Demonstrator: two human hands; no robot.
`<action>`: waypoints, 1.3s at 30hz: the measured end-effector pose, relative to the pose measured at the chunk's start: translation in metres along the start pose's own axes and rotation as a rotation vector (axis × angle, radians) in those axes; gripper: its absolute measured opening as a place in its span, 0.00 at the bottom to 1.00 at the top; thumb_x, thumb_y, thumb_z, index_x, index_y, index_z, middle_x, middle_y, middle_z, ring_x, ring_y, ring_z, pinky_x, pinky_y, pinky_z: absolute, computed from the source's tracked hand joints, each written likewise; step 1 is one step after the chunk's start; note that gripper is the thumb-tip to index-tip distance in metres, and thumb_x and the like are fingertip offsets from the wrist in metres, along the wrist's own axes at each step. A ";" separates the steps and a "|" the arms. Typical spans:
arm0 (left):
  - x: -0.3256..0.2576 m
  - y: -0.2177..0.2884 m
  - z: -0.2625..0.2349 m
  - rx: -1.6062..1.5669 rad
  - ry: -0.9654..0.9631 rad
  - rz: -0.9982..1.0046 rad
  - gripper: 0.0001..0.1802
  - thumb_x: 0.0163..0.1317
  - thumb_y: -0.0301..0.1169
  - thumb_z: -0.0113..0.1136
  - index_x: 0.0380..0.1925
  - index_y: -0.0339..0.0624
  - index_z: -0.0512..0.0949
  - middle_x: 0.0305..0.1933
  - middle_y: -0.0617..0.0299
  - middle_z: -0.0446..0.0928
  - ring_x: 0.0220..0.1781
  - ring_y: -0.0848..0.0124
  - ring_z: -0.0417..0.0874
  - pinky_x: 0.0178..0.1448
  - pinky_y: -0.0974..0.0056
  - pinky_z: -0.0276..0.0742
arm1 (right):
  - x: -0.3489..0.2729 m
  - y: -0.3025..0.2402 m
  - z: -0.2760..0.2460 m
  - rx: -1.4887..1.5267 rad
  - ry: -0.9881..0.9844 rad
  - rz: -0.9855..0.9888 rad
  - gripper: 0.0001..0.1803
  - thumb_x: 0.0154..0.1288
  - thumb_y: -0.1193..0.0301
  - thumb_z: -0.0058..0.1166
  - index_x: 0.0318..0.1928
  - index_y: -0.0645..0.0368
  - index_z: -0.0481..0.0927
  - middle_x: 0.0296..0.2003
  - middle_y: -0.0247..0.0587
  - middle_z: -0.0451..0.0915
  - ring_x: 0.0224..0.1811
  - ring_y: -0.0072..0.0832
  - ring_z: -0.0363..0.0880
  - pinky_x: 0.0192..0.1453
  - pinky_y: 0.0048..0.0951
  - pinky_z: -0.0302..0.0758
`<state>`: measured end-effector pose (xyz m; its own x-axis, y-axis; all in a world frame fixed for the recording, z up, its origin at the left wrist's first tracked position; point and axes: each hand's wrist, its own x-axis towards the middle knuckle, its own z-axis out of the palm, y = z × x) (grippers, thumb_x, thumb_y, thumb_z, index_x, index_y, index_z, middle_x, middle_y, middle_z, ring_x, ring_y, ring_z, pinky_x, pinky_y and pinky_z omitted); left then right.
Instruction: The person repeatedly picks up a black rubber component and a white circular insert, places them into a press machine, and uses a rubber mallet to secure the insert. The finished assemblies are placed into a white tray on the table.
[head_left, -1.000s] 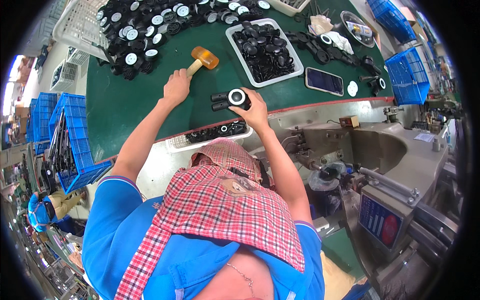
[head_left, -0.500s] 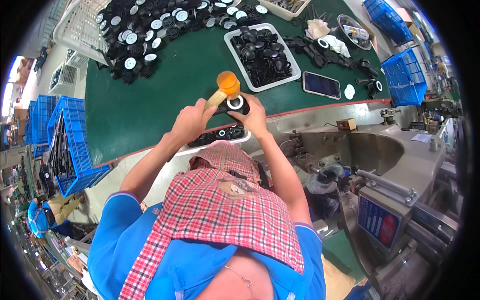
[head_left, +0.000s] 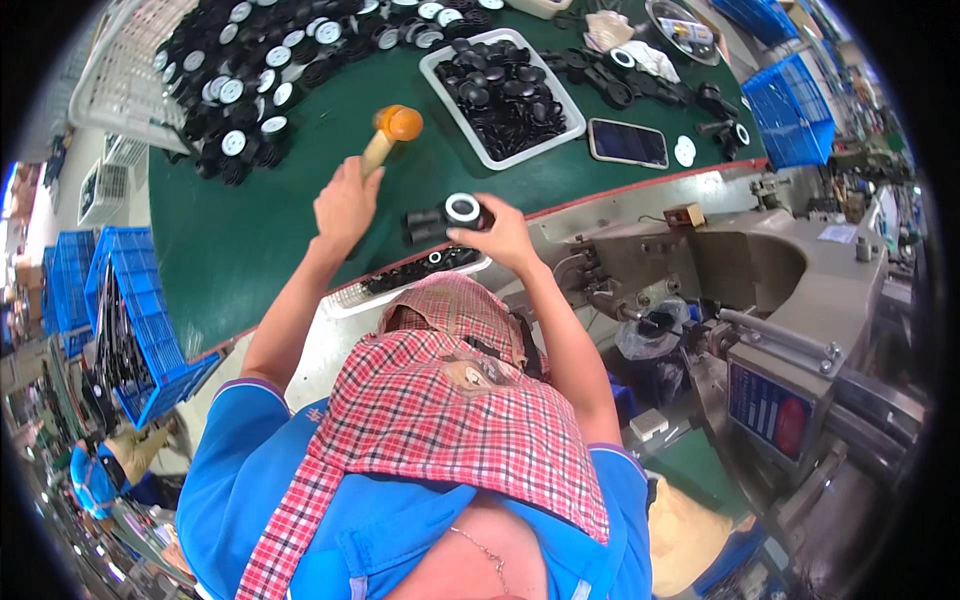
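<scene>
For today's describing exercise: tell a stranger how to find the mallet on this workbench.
Start at the green table. Near its middle, left of the white tray of black parts, the left hand grips a wooden handle. The mallet is the only orange-headed thing among black and white round pieces.

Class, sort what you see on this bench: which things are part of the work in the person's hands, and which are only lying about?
In use:
- left hand gripping the orange-headed wooden-handled mallet
- right hand steadying the black round part with a white centre

Lying about:
- white rectangular tray of black round parts
- dark flat phone
- blue plastic mesh basket
- green table top
</scene>
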<state>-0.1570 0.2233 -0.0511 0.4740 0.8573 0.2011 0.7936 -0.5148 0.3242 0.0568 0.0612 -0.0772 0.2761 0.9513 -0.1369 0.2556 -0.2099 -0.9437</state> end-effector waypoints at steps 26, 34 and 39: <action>-0.133 0.163 0.095 -0.470 -0.032 0.857 0.17 0.68 0.26 0.57 0.55 0.30 0.75 0.56 0.41 0.73 0.60 0.46 0.74 0.65 0.49 0.68 | -0.618 0.182 -0.046 -0.676 0.915 1.417 0.15 0.60 0.68 0.59 0.47 0.58 0.81 0.46 0.51 0.83 0.48 0.48 0.83 0.52 0.46 0.79; -0.222 0.221 0.085 -0.571 -0.381 1.039 0.18 0.62 0.22 0.59 0.54 0.35 0.76 0.53 0.44 0.75 0.57 0.46 0.76 0.61 0.51 0.71 | -0.681 0.174 -0.028 -0.647 1.045 0.942 0.16 0.61 0.78 0.58 0.51 0.61 0.78 0.46 0.50 0.80 0.50 0.50 0.80 0.51 0.45 0.77; -0.265 0.249 0.074 -0.982 -1.332 0.367 0.17 0.75 0.34 0.53 0.59 0.37 0.74 0.46 0.56 0.81 0.42 0.67 0.83 0.46 0.63 0.78 | -0.530 0.067 -0.046 -0.731 0.823 0.149 0.23 0.52 0.81 0.58 0.52 0.57 0.81 0.50 0.42 0.83 0.50 0.42 0.81 0.54 0.39 0.79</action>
<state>-0.0563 -0.1316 -0.0923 0.9403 -0.1534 -0.3040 0.3009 -0.0435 0.9527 -0.0294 -0.4673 -0.0539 0.8111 0.5223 0.2632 0.5785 -0.6500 -0.4929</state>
